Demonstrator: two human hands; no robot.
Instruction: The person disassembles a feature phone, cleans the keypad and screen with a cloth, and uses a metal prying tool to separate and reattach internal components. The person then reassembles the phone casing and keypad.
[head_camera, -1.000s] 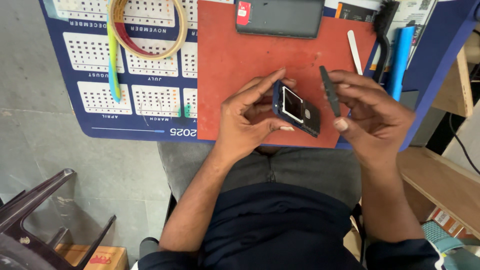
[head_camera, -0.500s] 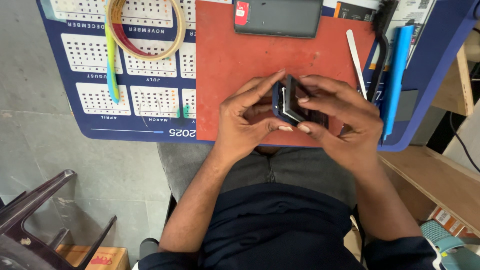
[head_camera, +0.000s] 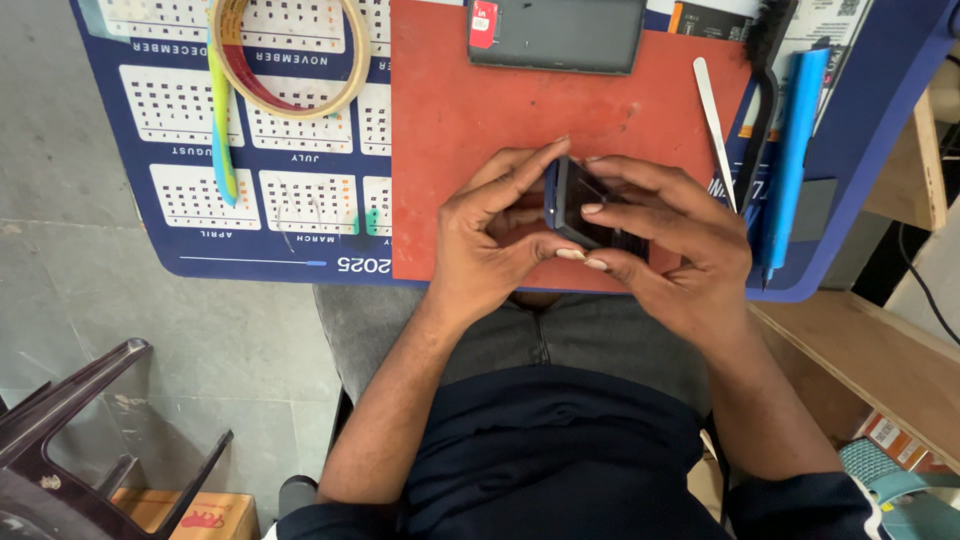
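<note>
- Head view, looking straight down: small dark phone (head_camera: 585, 208) pinched between both hands, held just above the red mat (head_camera: 450, 130) near its front edge, over the lap.
- Left hand (head_camera: 495, 235) curled against the phone's left edge, fingers arched over the top, thumb tucked beneath; closed on the phone, not spread.
- Right hand (head_camera: 670, 240) wrapped over the phone's right side, fingertips (head_camera: 592, 209) pressing flat on its face, thumb low at the near corner; likewise narrow and holding the phone.
- Key relation: phone dead centre between the two hands, neither nearer, both touching. Long axis running roughly away from the body, tipped a little to the right, with the left edge lifted so the face tilts toward the right hand.
- Much of the phone's lower half hidden behind the right fingers; cannot tell whether one piece or two pressed together.
- Further back on the mat: a second, larger dark phone (head_camera: 556, 33) lying flat, well apart from the hands.
- To the right: thin white pry stick (head_camera: 714, 130), black brush (head_camera: 762, 120) and blue pen-like tool (head_camera: 795, 150) lying side by side, near the right hand but untouched.
- Far left on the blue calendar sheet (head_camera: 240, 230) covering the worktop: roll of tape (head_camera: 290, 60), well apart.
</note>
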